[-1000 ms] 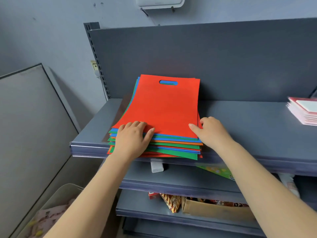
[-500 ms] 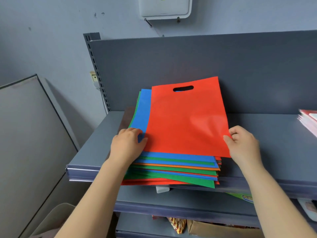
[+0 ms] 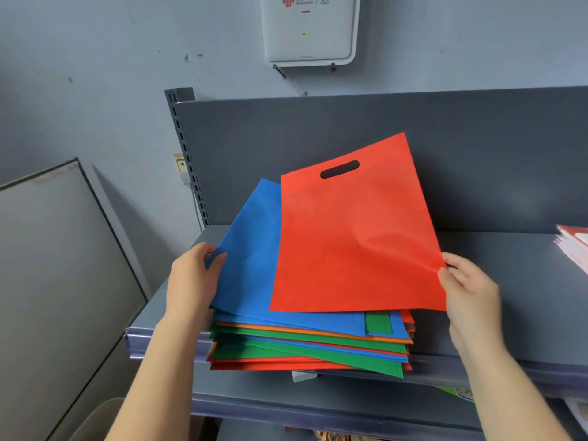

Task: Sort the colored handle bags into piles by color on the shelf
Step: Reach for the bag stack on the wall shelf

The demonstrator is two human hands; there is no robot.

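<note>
A red handle bag [image 3: 353, 237] is lifted off the pile, tilted up, its slot handle at the top. My right hand [image 3: 469, 288] pinches its lower right corner. Under it a blue bag [image 3: 251, 256] is raised at its left edge, which my left hand [image 3: 194, 275] grips with thumb on top. Below them lies a mixed stack of bags [image 3: 311, 348] in blue, green, orange and red on the grey shelf [image 3: 515, 313], its front edge hanging a little over the shelf lip.
The shelf's grey back panel [image 3: 477, 160] rises behind the stack. A pile of red and white flat items [image 3: 572, 246] lies at the shelf's right end. A white box [image 3: 308, 30] hangs on the wall above. Lower shelves hold packets. A grey board [image 3: 57, 281] leans at the left.
The red bag went from lying flat on the stack to being lifted and carried rightward by my right hand. My left hand moved from pressing the stack to gripping and raising the blue bag's edge.
</note>
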